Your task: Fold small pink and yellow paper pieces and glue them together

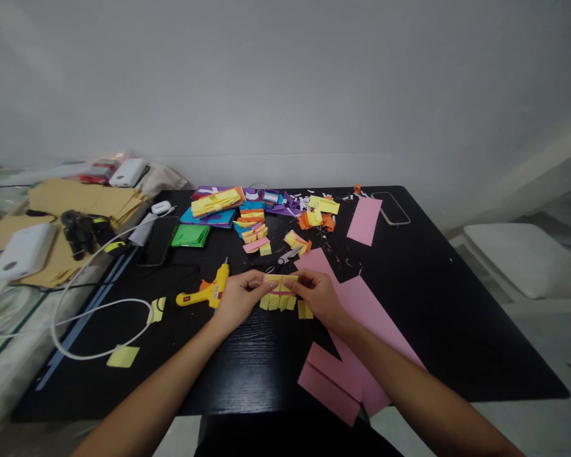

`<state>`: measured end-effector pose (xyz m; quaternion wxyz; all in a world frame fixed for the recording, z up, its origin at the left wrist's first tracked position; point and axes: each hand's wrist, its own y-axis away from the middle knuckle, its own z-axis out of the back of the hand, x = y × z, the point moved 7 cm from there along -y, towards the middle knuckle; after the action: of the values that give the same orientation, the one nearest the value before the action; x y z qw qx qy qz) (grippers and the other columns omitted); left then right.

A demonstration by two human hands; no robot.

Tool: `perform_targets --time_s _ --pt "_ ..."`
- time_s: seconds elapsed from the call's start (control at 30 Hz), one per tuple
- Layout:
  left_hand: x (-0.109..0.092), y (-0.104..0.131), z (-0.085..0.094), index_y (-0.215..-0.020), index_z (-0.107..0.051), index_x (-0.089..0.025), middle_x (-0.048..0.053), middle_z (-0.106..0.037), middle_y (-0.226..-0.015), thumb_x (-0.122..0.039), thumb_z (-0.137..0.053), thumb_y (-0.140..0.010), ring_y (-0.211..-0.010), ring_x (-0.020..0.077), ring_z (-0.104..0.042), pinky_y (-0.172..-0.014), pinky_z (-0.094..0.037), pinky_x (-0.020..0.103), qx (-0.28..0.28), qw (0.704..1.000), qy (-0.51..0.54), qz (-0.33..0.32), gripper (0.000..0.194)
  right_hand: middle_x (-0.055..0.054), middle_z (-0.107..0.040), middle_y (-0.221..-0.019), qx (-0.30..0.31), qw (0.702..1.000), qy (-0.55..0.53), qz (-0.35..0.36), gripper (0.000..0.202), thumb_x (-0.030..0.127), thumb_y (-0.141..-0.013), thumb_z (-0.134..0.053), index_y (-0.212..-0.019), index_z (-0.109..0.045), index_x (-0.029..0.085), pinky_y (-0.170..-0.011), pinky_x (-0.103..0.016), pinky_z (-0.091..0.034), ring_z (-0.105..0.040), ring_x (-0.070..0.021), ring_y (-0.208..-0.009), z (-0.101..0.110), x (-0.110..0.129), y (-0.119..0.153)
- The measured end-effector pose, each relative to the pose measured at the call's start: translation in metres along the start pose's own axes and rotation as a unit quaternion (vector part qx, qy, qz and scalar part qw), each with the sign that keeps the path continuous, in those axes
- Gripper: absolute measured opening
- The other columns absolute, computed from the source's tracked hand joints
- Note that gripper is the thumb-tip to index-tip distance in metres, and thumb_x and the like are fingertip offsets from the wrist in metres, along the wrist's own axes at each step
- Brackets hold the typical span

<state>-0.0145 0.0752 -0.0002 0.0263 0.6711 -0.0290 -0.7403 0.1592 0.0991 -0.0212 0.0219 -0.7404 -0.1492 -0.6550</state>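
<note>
Both of my hands pinch one small yellow paper piece (280,284) with a pink stripe and fringed lower tabs, held just above the black table (457,298). My left hand (240,297) grips its left end and my right hand (318,293) grips its right end. A loose yellow tab (305,310) lies under my right hand. A yellow glue gun (204,293) lies just left of my left hand. Grey scissors (285,257) rest behind the held piece.
Large pink paper sheets (361,311) lie under my right forearm, another pink strip (364,219) farther back. Stacks of coloured cut paper (219,206) crowd the table's far middle. A phone (391,207), a white cable (99,304), a white box (23,252) and brown envelopes (85,200) lie around.
</note>
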Motion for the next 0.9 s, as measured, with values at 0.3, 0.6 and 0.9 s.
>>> perform_targets --time_s 0.3,0.6,0.9 --pt "0.001 -0.001 -0.006 -0.092 -0.073 -0.017 0.004 -0.077 -0.082 -0.051 -0.077 -0.082 -0.074 0.0172 -0.070 -0.070 -0.055 0.027 0.035 0.998 0.044 -0.034 0.035 -0.001 -0.075 -0.073 -0.030 0.999 -0.017 0.015 0.028 0.043 -0.065 -0.090 -0.076 -0.076 0.020 -0.072 -0.033 -0.059 -0.070 -0.0201 -0.071 0.005 0.008 0.002" --pt "0.002 -0.005 -0.001 -0.083 -0.073 -0.016 -0.001 -0.067 -0.064 -0.052 -0.077 -0.081 -0.057 0.0123 -0.057 -0.055 -0.044 0.023 0.026 0.998 -0.042 -0.044 0.036 0.000 -0.077 -0.080 0.045 0.998 -0.037 -0.009 0.038 0.043 -0.062 -0.092 -0.088 -0.076 0.021 -0.073 -0.033 -0.060 -0.072 -0.0195 -0.072 -0.007 0.005 0.000" --pt "0.008 0.000 -0.005 -0.122 -0.054 -0.021 0.002 -0.065 -0.095 -0.048 -0.073 -0.085 -0.070 0.0152 -0.064 -0.052 -0.055 0.025 0.007 0.999 0.000 -0.043 0.049 -0.003 -0.079 -0.089 0.009 0.998 -0.067 0.015 0.040 0.046 -0.067 -0.090 -0.089 -0.068 0.021 -0.080 -0.033 -0.058 -0.074 -0.0209 -0.082 0.001 0.006 -0.004"
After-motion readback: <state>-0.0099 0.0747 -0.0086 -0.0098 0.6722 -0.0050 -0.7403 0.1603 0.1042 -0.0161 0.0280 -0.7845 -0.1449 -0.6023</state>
